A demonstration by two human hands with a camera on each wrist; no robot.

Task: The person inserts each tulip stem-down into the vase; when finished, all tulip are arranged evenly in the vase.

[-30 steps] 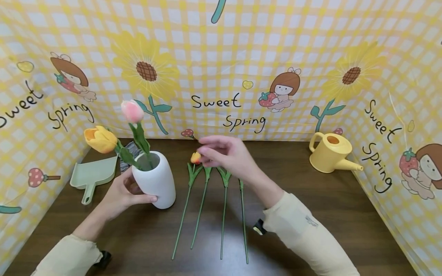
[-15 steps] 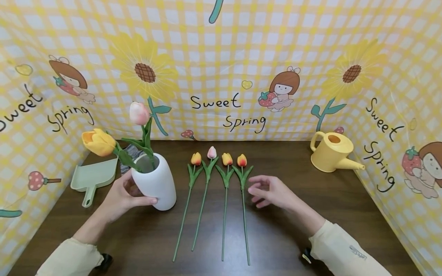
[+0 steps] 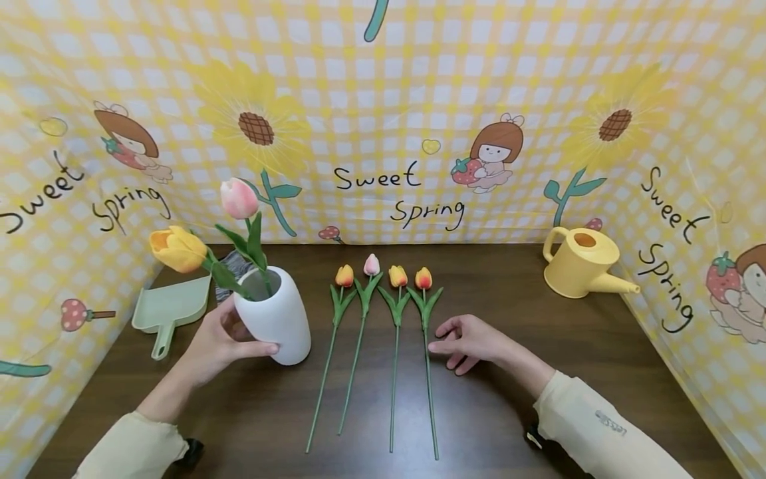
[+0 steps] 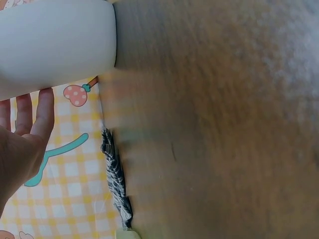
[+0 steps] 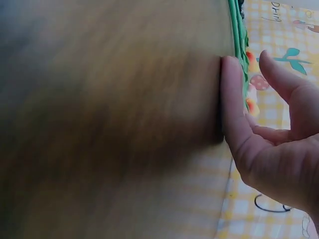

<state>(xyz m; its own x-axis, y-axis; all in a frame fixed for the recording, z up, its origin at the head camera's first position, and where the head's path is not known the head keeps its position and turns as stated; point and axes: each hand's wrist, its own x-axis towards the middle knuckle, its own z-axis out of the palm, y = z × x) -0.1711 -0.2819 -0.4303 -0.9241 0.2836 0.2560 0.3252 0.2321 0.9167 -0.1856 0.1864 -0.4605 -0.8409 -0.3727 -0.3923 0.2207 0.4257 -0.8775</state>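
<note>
Tulips (image 3: pixel 397 276), four abreast, lay on the dark wooden table (image 3: pixel 263 426), blooms toward its far edge and stems running toward the near one. They looked artificial, so each was probably light, its thin stem springy rather than brittle; leaves and bloom seemed softer and easier to crush, which made the bare stem below the leaves the better hold. The white vase (image 3: pixel 281 326) looked smooth and rigid, perhaps ceramic and so breakable, best taken round its body. The rightmost tulip (image 3: pixel 423 278), red and yellow, lay just left of the right hand (image 3: pixel 471 340), its stem beside the fingertips; these were loosely bent and parted with nothing gripped, and whether one brushed the stem could not be told. The left hand (image 3: pixel 217 346) held the vase, left of the table's middle, thumb across its front and fingers behind, while a yellow tulip (image 3: pixel 178 249) and a pink tulip (image 3: pixel 240 198) rose from its mouth.
</note>
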